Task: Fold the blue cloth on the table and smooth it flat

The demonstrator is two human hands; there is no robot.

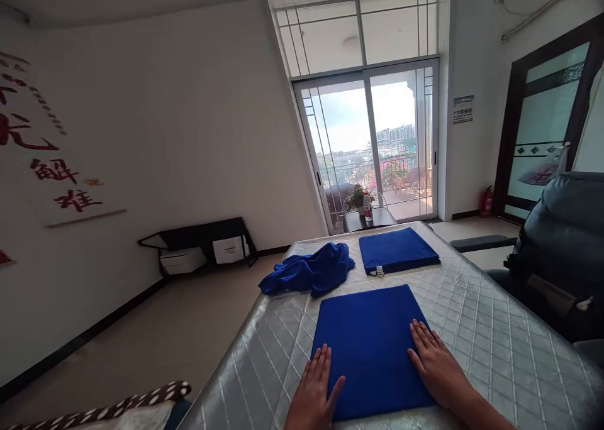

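Observation:
A flat, square piece of blue cloth (370, 348), which looks folded, lies in front of me on a quilted, silvery mattress (278, 336). My left hand (314, 386) rests flat on its left edge, fingers straight and thumb apart. On its right edge lies my right hand (436, 364), palm down with the fingers stretched out. Beyond it sits a second blue square (399, 249), thicker, with a small white tag at its near edge. A crumpled blue cloth (311, 270) is heaped to the left of that one.
A small dark table (349, 221) with a bottle (367, 207) and a potted plant stands past the mattress, before sliding glass doors (372, 141). A black office chair (566, 235) is close on the right. White boxes (183, 260) sit in a low black shelf (202, 235) by the left wall.

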